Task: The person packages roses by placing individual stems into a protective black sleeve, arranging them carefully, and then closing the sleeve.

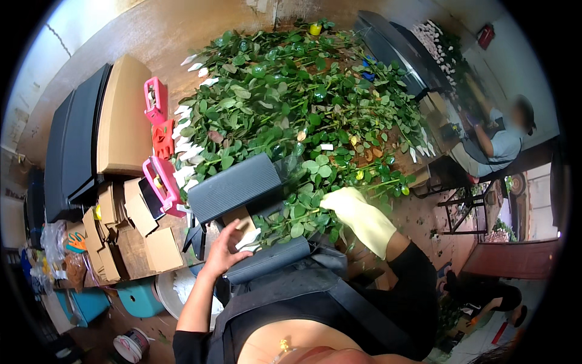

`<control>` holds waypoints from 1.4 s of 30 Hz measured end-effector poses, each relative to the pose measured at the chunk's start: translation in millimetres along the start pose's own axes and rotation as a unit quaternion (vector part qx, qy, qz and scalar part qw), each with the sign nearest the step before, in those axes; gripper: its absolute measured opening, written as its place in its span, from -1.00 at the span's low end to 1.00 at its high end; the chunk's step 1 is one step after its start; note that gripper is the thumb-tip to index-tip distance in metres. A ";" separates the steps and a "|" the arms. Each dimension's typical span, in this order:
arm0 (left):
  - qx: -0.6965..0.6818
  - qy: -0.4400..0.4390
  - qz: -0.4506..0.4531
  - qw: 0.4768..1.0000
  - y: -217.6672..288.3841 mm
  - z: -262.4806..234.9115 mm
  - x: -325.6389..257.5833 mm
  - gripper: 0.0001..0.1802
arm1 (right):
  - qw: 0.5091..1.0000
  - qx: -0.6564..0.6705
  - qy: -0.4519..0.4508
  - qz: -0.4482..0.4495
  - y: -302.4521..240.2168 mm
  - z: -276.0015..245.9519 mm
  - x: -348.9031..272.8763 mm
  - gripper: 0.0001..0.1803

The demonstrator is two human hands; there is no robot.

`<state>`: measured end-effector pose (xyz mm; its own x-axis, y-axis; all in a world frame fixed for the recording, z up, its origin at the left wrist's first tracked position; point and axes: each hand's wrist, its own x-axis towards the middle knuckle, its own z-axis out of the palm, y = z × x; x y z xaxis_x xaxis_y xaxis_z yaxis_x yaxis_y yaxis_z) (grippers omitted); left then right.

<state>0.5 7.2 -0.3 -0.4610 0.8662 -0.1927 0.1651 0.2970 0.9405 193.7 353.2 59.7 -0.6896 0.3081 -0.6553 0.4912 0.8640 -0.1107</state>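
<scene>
A pale yellow glove covers my right hand (357, 215), which is closed at the leafy rose stems (312, 206) in front of me. My bare left hand (227, 249) is cupped, with thumb and fingers apart, beside a few white-sleeved flower heads (248, 239). Its thumb rests by the edge of a near dark grey corrugated flap (270, 261); its fingers lie by a small cardboard piece (240, 219). Another grey corrugated flap (235, 187) stands behind the stems. The stems lie between the two flaps, close to my body.
A broad heap of leafy stems (273, 103) covers the table beyond. On the left are pink tape dispensers (159, 182), a red glove (162, 139), cut cardboard pieces (162, 250) and stacked dark sheets (79, 133). Two people (500, 142) work on the right.
</scene>
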 end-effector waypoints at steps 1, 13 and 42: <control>0.066 -0.022 0.061 0.996 -6.4 -1.7 1.3 -0.08 | 0.997 0.065 -0.034 0.008 4.1 3.4 1.1 -0.58; 0.163 -0.017 0.106 0.981 2.1 1.6 12.2 -0.73 | 0.886 -0.166 0.371 -0.222 -44.4 -97.2 162.9 -0.69; 0.106 -0.039 0.080 0.990 -4.2 -9.0 1.1 -0.66 | 0.952 -0.252 0.155 -0.077 -75.2 -262.0 151.8 -0.74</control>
<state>-8.5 3.3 -2.0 -0.3462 0.9351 -0.0758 0.4137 0.2247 0.8823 -87.4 439.4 164.4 -0.8953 0.1984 -0.3989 0.1088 0.9656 0.2362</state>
